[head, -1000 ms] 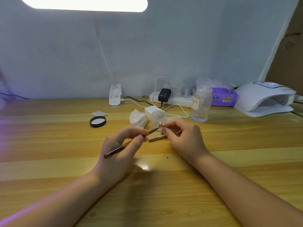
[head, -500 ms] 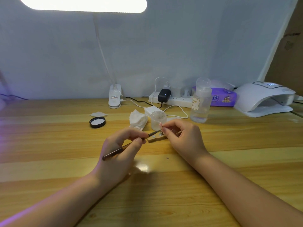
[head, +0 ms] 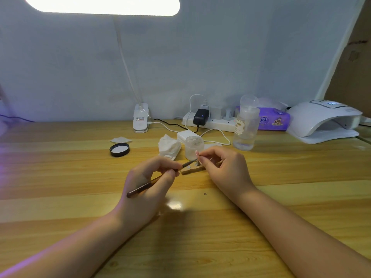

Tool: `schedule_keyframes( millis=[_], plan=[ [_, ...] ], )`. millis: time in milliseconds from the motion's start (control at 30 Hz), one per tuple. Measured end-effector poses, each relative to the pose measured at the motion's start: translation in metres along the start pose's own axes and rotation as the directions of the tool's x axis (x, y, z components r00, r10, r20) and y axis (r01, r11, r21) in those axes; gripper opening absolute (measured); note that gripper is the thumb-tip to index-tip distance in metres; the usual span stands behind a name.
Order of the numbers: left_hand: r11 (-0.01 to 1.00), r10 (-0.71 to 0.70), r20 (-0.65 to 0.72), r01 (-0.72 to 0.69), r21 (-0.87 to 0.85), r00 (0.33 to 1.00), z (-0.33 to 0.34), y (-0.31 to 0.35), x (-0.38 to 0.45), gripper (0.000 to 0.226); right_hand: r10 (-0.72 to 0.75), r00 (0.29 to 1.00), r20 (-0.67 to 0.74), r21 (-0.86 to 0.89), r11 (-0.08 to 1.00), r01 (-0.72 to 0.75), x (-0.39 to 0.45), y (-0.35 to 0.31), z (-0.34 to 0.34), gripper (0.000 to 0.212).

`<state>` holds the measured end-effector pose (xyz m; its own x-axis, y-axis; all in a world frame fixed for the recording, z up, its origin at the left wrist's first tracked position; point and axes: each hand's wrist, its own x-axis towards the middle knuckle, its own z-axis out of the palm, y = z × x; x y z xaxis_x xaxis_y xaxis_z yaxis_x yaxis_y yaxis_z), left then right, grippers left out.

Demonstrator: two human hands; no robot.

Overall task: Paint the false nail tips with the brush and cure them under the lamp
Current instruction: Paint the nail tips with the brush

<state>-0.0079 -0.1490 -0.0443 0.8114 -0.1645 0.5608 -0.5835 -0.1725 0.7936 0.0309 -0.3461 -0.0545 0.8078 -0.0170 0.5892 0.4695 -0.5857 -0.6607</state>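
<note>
My left hand [head: 148, 183] grips a dark brown nail brush [head: 144, 186] like a pen, its tip pointing right and up. The bristles meet a small pale pink false nail tip [head: 196, 152] that my right hand [head: 222, 169] pinches between thumb and forefinger. Just below the tip lies a small wooden holder block [head: 190, 169] with a metal stud on the table. An open clear jar [head: 193, 147] stands right behind the hands. The white curing lamp [head: 325, 121] sits at the far right against the wall.
A black jar lid [head: 119, 149] and a crumpled tissue [head: 169, 146] lie behind my left hand. A clear pump bottle [head: 246, 125], a power strip [head: 210, 121] with plugs and cables, a purple wipes pack [head: 273, 118] and the desk lamp's clamp base [head: 141, 118] line the wall.
The brush has shifted very slightly against the nail tip, its rear end dipping a little. Both hands stay in the same spot.
</note>
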Motion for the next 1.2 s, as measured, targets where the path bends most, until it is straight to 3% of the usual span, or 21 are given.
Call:
schedule_keyframes(
  millis=[133, 400, 567, 733, 933, 1200],
  plan=[
    [1.000, 0.000, -0.041, 0.000, 0.011, 0.999, 0.0026, -0.0015, 0.0007, 0.014, 0.006, 1.000, 0.013, -0.014, 1.000, -0.006, 0.0005, -0.0004, -0.0001, 0.010],
    [1.000, -0.023, 0.012, 0.023, 0.006, 1.000, 0.0004, 0.0002, 0.0000, 0.016, -0.003, 1.000, 0.000, -0.011, 1.000, 0.003, 0.0001, -0.0013, -0.0001, 0.011],
    [0.999, 0.037, -0.025, -0.036, 0.028, 0.999, 0.0015, -0.0007, 0.0008, 0.018, -0.008, 1.000, 0.000, -0.019, 1.000, 0.008, 0.0003, -0.0016, 0.0002, 0.009],
    [0.994, 0.078, 0.034, -0.081, 0.072, 0.996, 0.0020, -0.0018, 0.0018, 0.022, 0.002, 1.000, -0.003, -0.021, 1.000, -0.002, 0.0004, -0.0020, 0.0000, 0.009],
    [0.999, -0.036, 0.002, 0.036, 0.034, 0.999, 0.0019, -0.0021, 0.0004, 0.018, 0.008, 0.999, -0.034, -0.004, 1.000, -0.008, 0.0002, -0.0008, 0.0007, 0.006],
    [0.999, -0.032, 0.017, 0.032, -0.004, 0.999, 0.0036, -0.0013, 0.0009, 0.013, 0.015, 1.000, -0.003, -0.016, 1.000, -0.015, 0.0004, -0.0022, 0.0006, 0.008]
  ],
)
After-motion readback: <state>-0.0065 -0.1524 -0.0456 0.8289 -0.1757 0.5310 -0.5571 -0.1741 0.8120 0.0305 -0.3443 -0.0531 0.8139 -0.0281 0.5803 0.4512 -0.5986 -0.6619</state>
